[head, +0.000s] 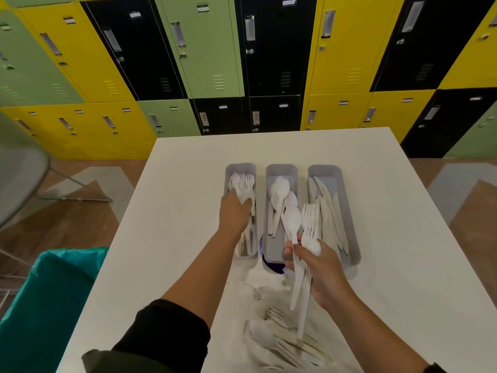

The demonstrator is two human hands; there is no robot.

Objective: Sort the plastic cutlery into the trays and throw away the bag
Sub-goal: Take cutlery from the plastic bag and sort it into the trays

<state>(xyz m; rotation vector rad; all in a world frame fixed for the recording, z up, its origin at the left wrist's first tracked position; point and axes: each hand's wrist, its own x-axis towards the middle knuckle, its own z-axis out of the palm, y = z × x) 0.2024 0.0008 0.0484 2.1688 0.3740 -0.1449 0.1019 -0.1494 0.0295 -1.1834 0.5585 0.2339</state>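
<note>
White plastic everywhere on the pale desk [390, 211], seen from the head camera alone. Three grey trays side by side toward the far edge: fork tray [240, 169] on the left, spoon tray [281, 170] in the middle, knife tray [326, 172] on the right. Left hand [234, 212] reached into the fork tray, fingers curled round a bunch of forks [242, 185], tines pointing to the far edge. Right hand [318, 267] hovering over the near ends of the spoon and knife trays, fingers pinched round a mixed bundle [304, 232] of spoons and forks, handles hanging down toward the near edge. Clear bag [271, 292] crumpled at the near edge, unsorted cutlery [279, 343] lying on it or in it, hard to say which. Teal-lined bin [51, 297] beside the left edge. Sorting probably past halfway, bag not yet binned. Risks: loose handles slipping out of the mixed bundle and landing in the wrong tray; forks in that bundle dropped among the spoons below; a stray piece caught in the bag's folds going to the bin with it.
</note>
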